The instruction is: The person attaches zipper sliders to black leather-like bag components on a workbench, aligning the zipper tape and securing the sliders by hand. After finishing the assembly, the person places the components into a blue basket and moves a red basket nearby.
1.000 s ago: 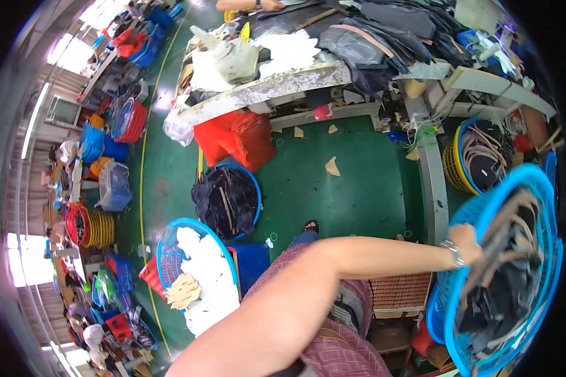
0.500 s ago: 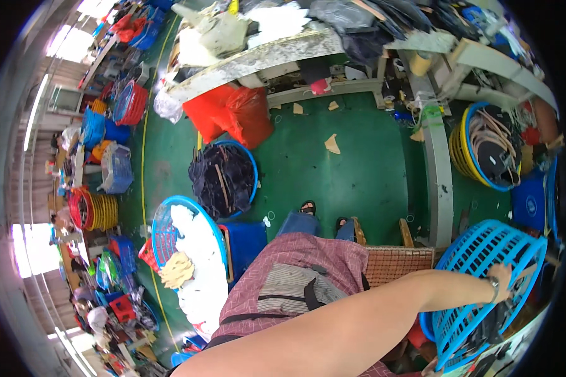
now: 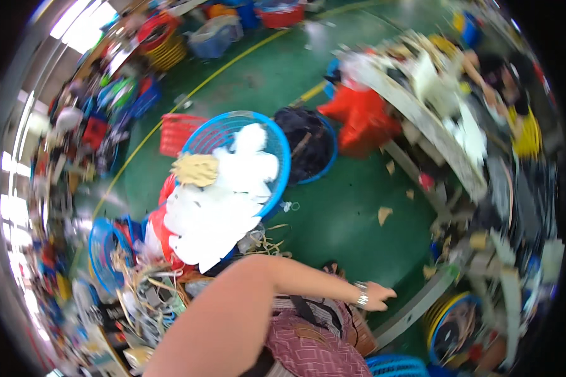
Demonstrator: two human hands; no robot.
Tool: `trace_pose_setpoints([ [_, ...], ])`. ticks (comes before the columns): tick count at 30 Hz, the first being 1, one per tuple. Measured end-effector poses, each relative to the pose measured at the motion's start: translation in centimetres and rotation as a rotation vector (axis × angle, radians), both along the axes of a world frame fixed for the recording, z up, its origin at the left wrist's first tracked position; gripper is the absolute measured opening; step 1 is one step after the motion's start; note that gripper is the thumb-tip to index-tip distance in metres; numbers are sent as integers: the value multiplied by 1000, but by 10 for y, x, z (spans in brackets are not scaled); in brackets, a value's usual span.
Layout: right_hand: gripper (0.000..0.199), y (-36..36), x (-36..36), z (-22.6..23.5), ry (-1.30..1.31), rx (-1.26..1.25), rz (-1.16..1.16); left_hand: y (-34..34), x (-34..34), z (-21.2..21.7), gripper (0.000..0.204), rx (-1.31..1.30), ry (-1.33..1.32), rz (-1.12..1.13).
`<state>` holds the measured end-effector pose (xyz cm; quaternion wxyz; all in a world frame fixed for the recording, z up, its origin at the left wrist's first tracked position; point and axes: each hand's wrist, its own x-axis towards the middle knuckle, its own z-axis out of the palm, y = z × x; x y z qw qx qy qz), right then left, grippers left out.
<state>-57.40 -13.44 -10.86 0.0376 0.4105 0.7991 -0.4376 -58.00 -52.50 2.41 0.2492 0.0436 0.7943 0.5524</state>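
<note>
My left arm reaches across from the lower left, and my left hand (image 3: 376, 296), with a silver wristband, hangs over the green floor. Its fingers are loosely stretched out, slightly blurred, and nothing shows in them. Below it the rim of a blue plastic basket (image 3: 396, 364) shows at the lower edge, apart from the hand. My right hand is out of view. Left of my arm stands a blue basket (image 3: 282, 157) heaped with white sheet pieces (image 3: 217, 217) and a tan bundle (image 3: 196, 169).
Behind that basket is another blue one holding dark scraps (image 3: 302, 141), beside a red bag (image 3: 361, 119). A workbench (image 3: 421, 122) piled with material runs at the right, with another person's arm (image 3: 481, 78) beyond. A yellow-and-blue basket (image 3: 449, 330) stands lower right. Scraps (image 3: 384, 215) lie on the floor.
My view has swung to the left. My left hand has come off the blue basket at the right and now hangs free. My right hand has left the view.
</note>
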Motion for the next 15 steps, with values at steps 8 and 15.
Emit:
trace_pose_setpoints([
  [8,56,-324,-234,99,679,-69,906,-158,312,22,60,-373,-93,1591],
  [15,59,-678,-62,117,579,-516,2311,101,475,23,61,-1183,-750,2621],
])
